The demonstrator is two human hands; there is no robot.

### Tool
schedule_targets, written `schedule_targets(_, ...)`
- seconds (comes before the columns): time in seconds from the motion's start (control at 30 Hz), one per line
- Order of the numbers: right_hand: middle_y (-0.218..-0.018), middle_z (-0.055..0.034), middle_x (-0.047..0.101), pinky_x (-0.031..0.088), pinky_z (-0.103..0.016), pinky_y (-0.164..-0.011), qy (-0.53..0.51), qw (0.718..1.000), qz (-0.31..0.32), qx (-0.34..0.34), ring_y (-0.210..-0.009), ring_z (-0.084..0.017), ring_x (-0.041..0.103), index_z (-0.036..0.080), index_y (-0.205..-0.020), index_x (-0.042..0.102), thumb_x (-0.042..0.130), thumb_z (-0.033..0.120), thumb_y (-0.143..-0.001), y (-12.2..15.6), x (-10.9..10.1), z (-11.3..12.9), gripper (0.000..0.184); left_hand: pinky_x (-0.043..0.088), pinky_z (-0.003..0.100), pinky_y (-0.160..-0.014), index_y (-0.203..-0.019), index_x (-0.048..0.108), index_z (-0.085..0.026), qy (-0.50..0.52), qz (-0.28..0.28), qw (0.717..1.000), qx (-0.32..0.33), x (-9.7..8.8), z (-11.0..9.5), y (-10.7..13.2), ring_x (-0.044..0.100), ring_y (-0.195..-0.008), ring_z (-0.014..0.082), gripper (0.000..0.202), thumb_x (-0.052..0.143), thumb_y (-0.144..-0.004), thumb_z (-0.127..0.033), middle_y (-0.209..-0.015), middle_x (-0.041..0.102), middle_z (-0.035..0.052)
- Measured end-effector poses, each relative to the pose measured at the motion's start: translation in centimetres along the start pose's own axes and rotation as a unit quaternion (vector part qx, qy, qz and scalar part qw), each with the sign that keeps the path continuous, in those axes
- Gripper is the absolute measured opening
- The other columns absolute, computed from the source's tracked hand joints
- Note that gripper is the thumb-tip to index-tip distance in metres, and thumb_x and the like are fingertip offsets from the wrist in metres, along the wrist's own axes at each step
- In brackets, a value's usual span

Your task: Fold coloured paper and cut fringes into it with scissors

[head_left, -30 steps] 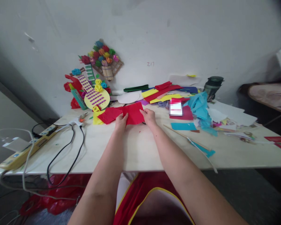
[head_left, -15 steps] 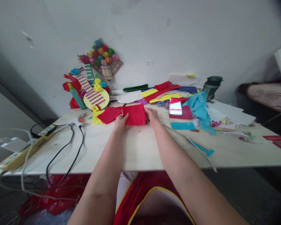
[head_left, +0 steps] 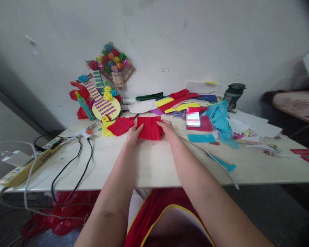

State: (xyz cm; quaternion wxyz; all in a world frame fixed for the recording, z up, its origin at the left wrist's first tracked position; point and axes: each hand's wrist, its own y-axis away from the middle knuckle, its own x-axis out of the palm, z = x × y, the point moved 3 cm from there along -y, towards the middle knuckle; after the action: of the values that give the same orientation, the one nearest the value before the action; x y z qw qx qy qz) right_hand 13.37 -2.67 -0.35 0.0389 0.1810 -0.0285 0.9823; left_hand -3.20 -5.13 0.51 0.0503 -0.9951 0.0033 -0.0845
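Between my hands, just over the table, is a rectangle of red crepe paper with fine creases. My left hand pinches its left edge, thumb on top. At its right edge my right hand grips the upper corner, the fingers partly hidden behind the sheet. Another red crepe piece lies to the left of my left hand, on top of a yellow sheet.
Left are a power strip, a hot glue gun and a teal glue bottle. Paper-flower crafts lean on the wall. Coloured paper scraps, blue crepe and a dark bottle stand behind and right.
The red sheet has shifted slightly and lies flatter between my hands. My right hand's fingers have moved onto its upper right corner. Other things stay put.
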Motion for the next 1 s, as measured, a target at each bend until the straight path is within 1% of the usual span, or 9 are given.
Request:
schedule_targets(0.07, -0.063, -0.0005, 0.068, 0.048, -0.025, -0.055, 0.006, 1.000, 0.026, -0.002, -0.058, -0.014, 0.061, 0.015, -0.073, 0.066, 0.072, 0.023, -0.054, 0.0, 0.2, -0.2, 0.021, 0.044, 0.020, -0.044, -0.087, 0.064, -0.011, 0.007, 0.006, 1.000, -0.002, 0.1, 0.0, 0.0, 0.057, -0.046, 0.0119, 0.029, 0.069, -0.070, -0.034, -0.054, 0.062, 0.0027)
schedule_targets(0.17, -0.066, -0.0013, 0.069, 0.051, -0.029, -0.062, 0.022, 1.000, 0.017, -0.014, -0.063, -0.016, 0.063, 0.014, -0.073, 0.066, 0.074, 0.021, -0.052, -0.3, 0.3, -0.6, 0.024, 0.044, 0.020, -0.045, -0.085, 0.064, -0.011, -0.002, 0.017, 1.000, 0.001, 0.0, 0.3, -0.1, 0.057, -0.047, 0.0126, 0.030, 0.072, -0.067, -0.033, -0.052, 0.061, 0.0024)
schedule_targets(0.27, -0.062, -0.0006, 0.067, 0.051, -0.030, -0.061, 0.031, 0.999, -0.003, -0.035, -0.063, -0.017, 0.063, 0.014, -0.072, 0.066, 0.072, 0.029, -0.058, -0.6, 0.2, -0.8, 0.021, 0.042, 0.021, -0.041, -0.083, 0.063, -0.011, -0.013, 0.028, 1.000, 0.003, -0.3, 0.7, -0.3, 0.055, -0.043, 0.0118, 0.032, 0.074, -0.063, -0.033, -0.054, 0.062, 0.0027)
schedule_targets(0.37, -0.056, 0.0005, 0.064, 0.050, -0.028, -0.059, 0.034, 0.998, -0.009, -0.051, -0.063, -0.017, 0.062, 0.015, -0.067, 0.064, 0.068, 0.040, -0.063, -1.0, 0.1, -0.9, 0.026, 0.047, 0.023, -0.046, -0.087, 0.062, -0.011, 0.018, 0.044, 0.999, 0.000, -0.5, 1.0, -0.5, 0.059, -0.050, 0.0139, 0.038, 0.077, -0.057, -0.030, -0.065, 0.066, 0.0052)
schedule_targets(0.43, -0.055, 0.0012, 0.063, 0.049, -0.027, -0.058, 0.024, 0.998, -0.011, -0.061, -0.064, -0.017, 0.062, 0.016, -0.067, 0.063, 0.068, 0.043, -0.063, -1.1, -0.1, -1.0, 0.028, 0.050, 0.025, -0.050, -0.091, 0.060, -0.011, 0.041, 0.050, 0.998, -0.007, -0.6, 1.1, -0.6, 0.062, -0.056, 0.0159, 0.043, 0.078, -0.054, -0.026, -0.072, 0.068, 0.0061)
schedule_targets(0.53, -0.056, 0.0013, 0.063, 0.049, -0.027, -0.059, -0.011, 0.998, -0.015, -0.068, -0.064, -0.017, 0.062, 0.016, -0.069, 0.062, 0.068, 0.044, -0.064, -1.2, -0.2, -1.1, 0.029, 0.052, 0.028, -0.053, -0.092, 0.058, -0.013, 0.057, 0.055, 0.997, -0.026, -0.7, 1.2, -0.5, 0.063, -0.059, 0.0164, 0.046, 0.078, -0.051, -0.021, -0.076, 0.068, 0.0057)
schedule_targets(0.73, -0.067, -0.0028, 0.069, 0.050, -0.029, -0.063, -0.094, 0.993, -0.030, -0.061, -0.070, -0.018, 0.065, 0.015, -0.080, 0.064, 0.069, 0.041, -0.064, -0.8, 0.1, -0.6, 0.031, 0.051, 0.026, -0.053, -0.085, 0.058, -0.012, 0.069, 0.050, 0.995, -0.048, -1.1, 1.6, -0.9, 0.062, -0.059, 0.0145, 0.034, 0.072, -0.054, -0.010, -0.073, 0.065, 0.0047)
schedule_targets(0.83, -0.068, -0.0035, 0.070, 0.051, -0.030, -0.063, -0.102, 0.993, -0.043, -0.046, -0.070, -0.019, 0.065, 0.015, -0.082, 0.065, 0.069, 0.041, -0.066, -0.5, 0.1, -0.3, 0.031, 0.052, 0.027, -0.055, -0.083, 0.059, -0.011, 0.077, 0.030, 0.995, -0.054, -1.4, 1.8, -1.3, 0.062, -0.059, 0.0145, 0.027, 0.064, -0.057, -0.006, -0.069, 0.064, 0.0048)
schedule_targets(1.0, -0.066, -0.0031, 0.069, 0.050, -0.030, -0.060, -0.108, 0.991, -0.055, -0.056, -0.069, -0.019, 0.065, 0.014, -0.083, 0.065, 0.069, 0.040, -0.065, -0.3, 0.1, -0.1, 0.032, 0.053, 0.028, -0.060, -0.077, 0.062, -0.008, 0.083, 0.005, 0.996, -0.041, -1.5, 1.9, -1.5, 0.062, -0.061, 0.0143, 0.020, 0.058, -0.058, -0.004, -0.072, 0.065, 0.0066)
